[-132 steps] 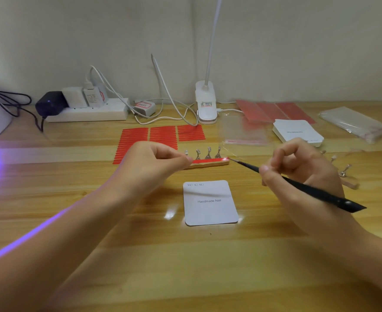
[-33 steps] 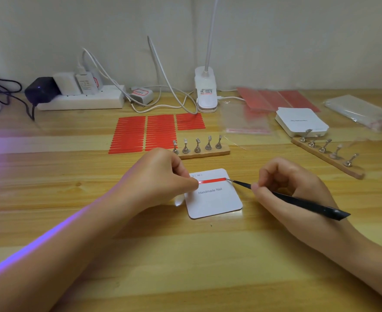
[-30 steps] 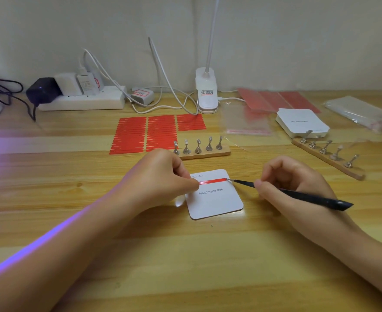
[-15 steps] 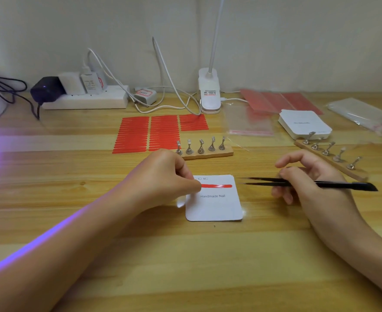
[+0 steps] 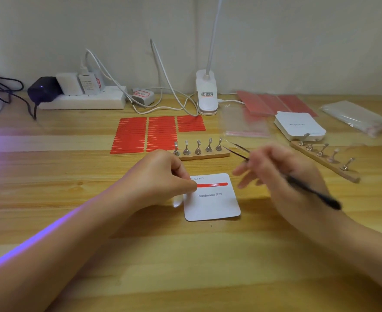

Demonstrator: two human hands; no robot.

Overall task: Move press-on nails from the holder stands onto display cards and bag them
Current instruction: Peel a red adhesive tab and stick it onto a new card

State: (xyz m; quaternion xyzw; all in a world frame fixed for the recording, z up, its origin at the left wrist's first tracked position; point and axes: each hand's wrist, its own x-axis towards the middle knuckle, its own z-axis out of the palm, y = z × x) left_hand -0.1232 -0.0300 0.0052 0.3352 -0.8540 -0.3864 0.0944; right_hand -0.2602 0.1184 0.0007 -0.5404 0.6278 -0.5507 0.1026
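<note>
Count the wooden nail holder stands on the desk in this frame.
2. One stand lies just behind the card, between the two hands. The other stand lies angled at the right, in front of the card stack. None seems hidden.

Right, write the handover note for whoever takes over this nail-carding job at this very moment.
Left hand: fingertips pinch down the left end of the red strip on the display card.
Right hand: holds the black tweezers, tips open near the right end of the near holder stand.
Second holder stand lies to the right; spare cards and clear bags behind it.
Done: strip stuck on card.
Left: move nails to card, bag it.
</note>
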